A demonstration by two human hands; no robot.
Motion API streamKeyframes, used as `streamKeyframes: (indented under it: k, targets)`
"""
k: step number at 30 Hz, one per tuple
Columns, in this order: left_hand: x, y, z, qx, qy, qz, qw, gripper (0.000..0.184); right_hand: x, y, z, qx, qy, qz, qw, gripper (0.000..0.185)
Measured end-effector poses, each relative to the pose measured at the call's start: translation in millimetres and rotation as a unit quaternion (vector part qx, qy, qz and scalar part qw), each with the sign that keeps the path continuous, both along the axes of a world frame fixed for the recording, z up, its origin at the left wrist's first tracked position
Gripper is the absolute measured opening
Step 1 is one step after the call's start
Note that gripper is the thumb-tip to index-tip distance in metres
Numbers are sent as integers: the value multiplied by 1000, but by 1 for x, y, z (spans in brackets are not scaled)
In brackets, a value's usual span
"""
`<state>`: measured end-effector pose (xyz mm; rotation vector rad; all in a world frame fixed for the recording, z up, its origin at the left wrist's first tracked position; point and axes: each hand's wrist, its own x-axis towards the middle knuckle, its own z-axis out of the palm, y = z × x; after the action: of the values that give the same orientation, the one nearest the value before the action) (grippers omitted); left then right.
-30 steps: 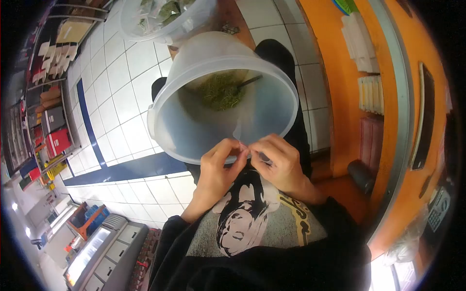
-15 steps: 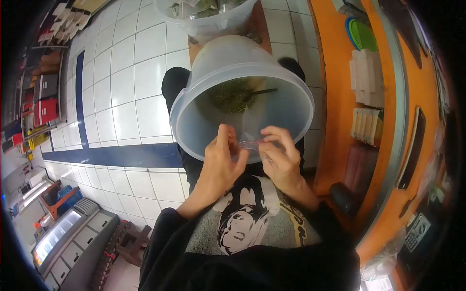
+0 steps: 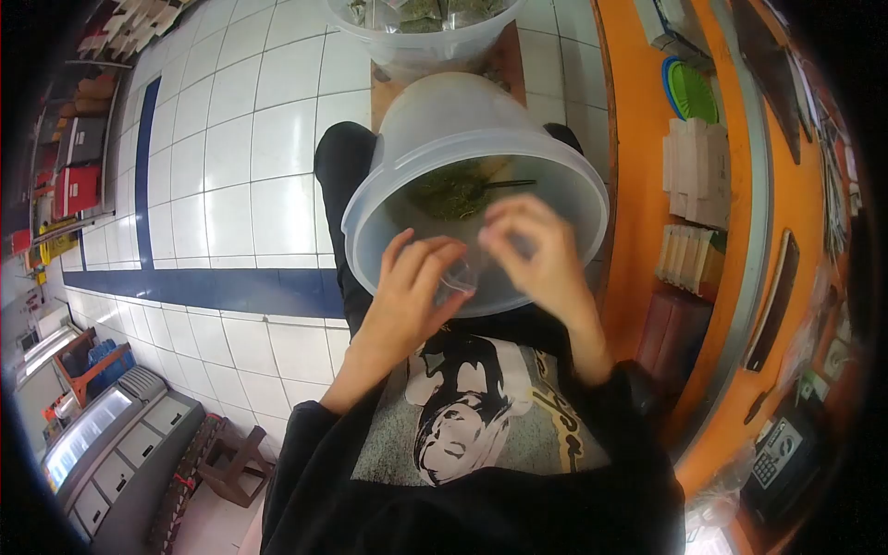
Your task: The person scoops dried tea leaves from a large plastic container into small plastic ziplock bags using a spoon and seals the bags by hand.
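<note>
Between my knees a large translucent plastic tub (image 3: pixel 359 222) lies tilted with its mouth toward me. Inside it is a heap of green, dried-looking plant material (image 3: pixel 449 191), with a dark handle (image 3: pixel 511 183) sticking out. My left hand (image 3: pixel 402 282) is at the near rim, thumb and fingers closed on a small clear plastic bag (image 3: pixel 461 274). To its right, my right hand (image 3: pixel 541 250) is raised over the tub's mouth, apart from the bag. Motion smears its bent fingers, so whether they hold anything is unclear.
Beyond stands another translucent tub (image 3: pixel 421 39) containing filled clear bags. Along the right runs an orange shelf unit (image 3: pixel 638 185) with stacked pale boxes (image 3: pixel 696 171) and a green basket (image 3: pixel 692 91). White floor tiles (image 3: pixel 231 157) lie to the left, near a brown stool (image 3: pixel 236 467).
My right hand has come off the bag and moved up over the tub's mouth. The left hand keeps the bag. The whole view has shifted slightly.
</note>
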<state>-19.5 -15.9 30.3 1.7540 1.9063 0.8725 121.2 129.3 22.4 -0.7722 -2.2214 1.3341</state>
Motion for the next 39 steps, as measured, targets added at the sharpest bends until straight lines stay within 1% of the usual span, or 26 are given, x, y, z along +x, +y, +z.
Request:
streamKeyframes:
  k: [1, 2, 4, 5, 6, 7, 8, 9, 11, 13, 14, 15, 16, 20, 22, 23, 25, 26, 27, 29, 30, 32, 33, 35, 39]
  targets:
    - [-1, -1, 2, 22, -11, 49, 998, 55, -9, 10, -8, 66, -66, -36, 995, 9]
    - [-3, -3, 2, 24, -12, 48, 998, 55, -18, 19, -18, 132, -131, -73, 980, 10]
    - [-6, -5, 2, 14, -84, 77, 993, 46, -37, 30, -52, 238, -303, -85, 919, 12]
    - [-6, -6, 3, 15, -85, 74, 994, 46, -43, 35, -79, 266, -350, -76, 895, 11]
    - [-6, -8, 5, 16, -90, 62, 994, 43, -53, 38, -85, 294, -395, -68, 867, 11]
    - [-7, -9, 7, 18, -95, 52, 994, 40, -55, 42, -88, 296, -396, -70, 866, 11]
    - [-8, -10, 9, 21, -94, 52, 994, 40, -59, 45, -91, 233, -471, -9, 851, 15]
    - [-9, -13, 13, 17, -115, 41, 992, 39, -64, 45, -85, 168, -539, 53, 824, 20]
    - [-12, -17, 15, 12, -138, 38, 990, 37, -61, 46, -78, 165, -527, 35, 833, 21]
    - [-15, -21, 17, -6, -167, 23, 986, 41, -53, 49, -80, 158, -516, 21, 842, 22]
    - [-16, -23, 17, -6, -169, 25, 985, 41, -49, 52, -87, 204, -431, -60, 877, 16]
    - [-18, -23, 17, -3, -190, 21, 982, 42, -47, 55, -90, 246, -338, -141, 897, 12]
    - [-18, -22, 15, 0, -210, 16, 978, 44, -46, 63, -95, 277, -275, -143, 909, 13]
    - [-14, -22, 16, 15, -216, 9, 976, 42, -67, 61, -106, 273, -235, -187, 914, 14]
    - [-11, -23, 18, -1, -250, 10, 968, 42, -73, 49, -116, 236, -398, -90, 882, 13]
    - [-12, -25, 18, 0, -248, 13, 969, 42, -73, 44, -121, 237, -397, -88, 883, 13]
    - [-11, -26, 17, 5, -272, 6, 962, 40, -70, 37, -129, 111, -419, -30, 901, 8]
    - [-11, -25, 17, 4, -272, 5, 962, 40, -67, 38, -134, 81, -392, -51, 915, 6]
    - [-11, -25, 17, -1, -272, 12, 962, 40, -64, 41, -138, 80, -393, -52, 915, 6]
    - [-10, -23, 16, -6, -272, 15, 962, 39, -59, 48, -143, 69, -380, -30, 922, 8]
    - [-8, -23, 16, 7, -256, 21, 967, 38, -58, 48, -136, 70, -379, -32, 922, 8]
    - [-8, -21, 15, 23, -237, 30, 971, 38, -60, 51, -128, -31, -402, -38, 914, 8]
    - [-7, -20, 15, 24, -242, 37, 969, 36, -58, 54, -127, -30, -401, -36, 915, 8]
    - [-7, -20, 15, 25, -247, 47, 967, 35, -53, 58, -123, -75, -379, -44, 921, 6]
    - [-9, -20, 9, 45, -234, 75, 968, 32, -49, 60, -103, -108, -350, -42, 929, 7]
